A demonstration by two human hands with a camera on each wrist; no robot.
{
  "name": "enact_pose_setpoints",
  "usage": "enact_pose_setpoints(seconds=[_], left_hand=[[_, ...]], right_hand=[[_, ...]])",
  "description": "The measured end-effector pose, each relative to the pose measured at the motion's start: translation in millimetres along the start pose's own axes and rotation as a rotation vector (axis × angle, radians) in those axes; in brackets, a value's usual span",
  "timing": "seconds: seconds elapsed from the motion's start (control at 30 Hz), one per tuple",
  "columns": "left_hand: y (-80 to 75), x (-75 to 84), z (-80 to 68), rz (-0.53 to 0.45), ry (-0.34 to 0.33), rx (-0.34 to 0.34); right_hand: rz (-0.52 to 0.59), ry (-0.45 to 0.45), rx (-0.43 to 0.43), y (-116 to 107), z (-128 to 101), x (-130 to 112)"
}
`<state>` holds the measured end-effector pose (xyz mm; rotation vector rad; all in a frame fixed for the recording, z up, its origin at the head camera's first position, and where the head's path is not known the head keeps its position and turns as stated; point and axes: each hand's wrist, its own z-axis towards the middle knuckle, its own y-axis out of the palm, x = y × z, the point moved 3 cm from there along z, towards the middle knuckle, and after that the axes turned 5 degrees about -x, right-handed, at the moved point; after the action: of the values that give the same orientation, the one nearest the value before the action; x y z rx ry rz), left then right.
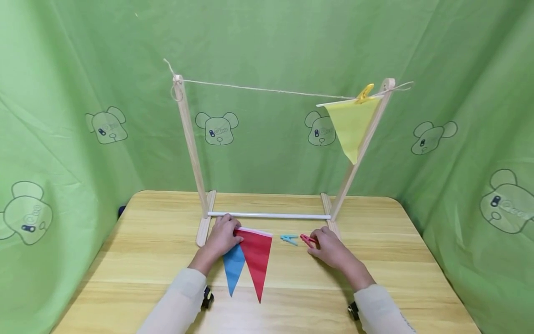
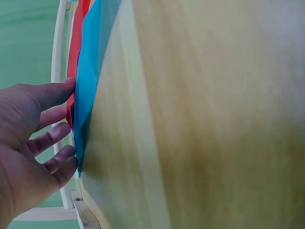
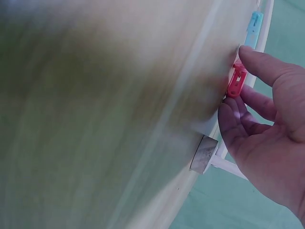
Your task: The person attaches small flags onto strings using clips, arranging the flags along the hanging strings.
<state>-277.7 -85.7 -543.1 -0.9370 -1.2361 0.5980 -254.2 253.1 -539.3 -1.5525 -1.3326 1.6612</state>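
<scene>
Left hand (image 1: 224,235) pinches red flag (image 1: 257,255) at its corner; blue flag (image 1: 234,269) partly beneath it, by the thumb. Right hand (image 1: 330,248) pinches red clip (image 1: 307,240); blue clip (image 1: 289,239) just beside, between the hands.

The red flag (image 1: 257,262) and blue flag (image 1: 234,268) are matt, probably cloth; the red peg (image 3: 236,84) is smooth plastic, the table (image 1: 308,301) glossy wood.

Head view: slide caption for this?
Yellow flag clipped to string; left hand touches red flag, right hand pinches red clothespin.
</scene>
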Motion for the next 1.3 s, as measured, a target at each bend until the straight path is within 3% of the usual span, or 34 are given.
enact_pose_setpoints(seconds=[0.5, 0.8, 1.17, 1.3], left_hand=[[0.9, -3.5, 2.4, 0.035, 0.036, 0.022], [1.2, -4.3, 4.1, 0.039, 0.035, 0.000], [0.1, 0.5, 4.7, 0.027, 0.112, -0.029], [1.0, 1.8, 5.5, 0.004, 0.103, -0.064]], right_hand=[[-0.039, -0.023, 0.027, -1.0, 0.3, 0.0], [-0.045, -0.020, 0.020, -1.0, 0.1, 1.1], [-0.060, -0.036, 0.029, 0.6, 2.6, 2.0], [-0.061, -0.026, 0.027, 0.0, 2.7, 2.6]])
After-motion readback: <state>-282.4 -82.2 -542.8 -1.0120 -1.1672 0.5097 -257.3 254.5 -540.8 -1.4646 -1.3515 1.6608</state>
